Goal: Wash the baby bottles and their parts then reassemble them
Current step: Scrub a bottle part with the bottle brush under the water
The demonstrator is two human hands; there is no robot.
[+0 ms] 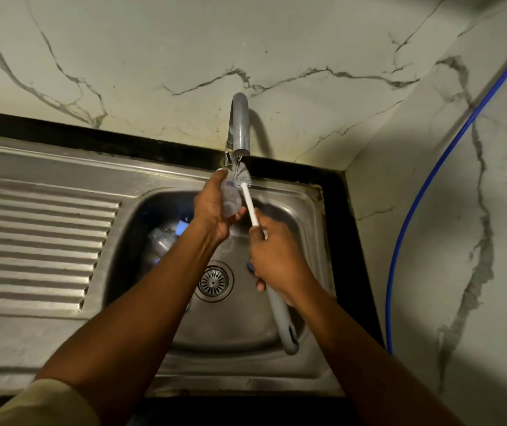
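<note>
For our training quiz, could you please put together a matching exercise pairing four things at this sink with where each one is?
Things:
1. bottle
2. brush
3. tap
4. drain

Places:
A. in the bottom of the sink
B. in the left hand
C. above the sink, against the marble wall
D. in the right hand, bristles up under the spout

Pairs: 1-B, 2-D, 3-C, 4-A
</note>
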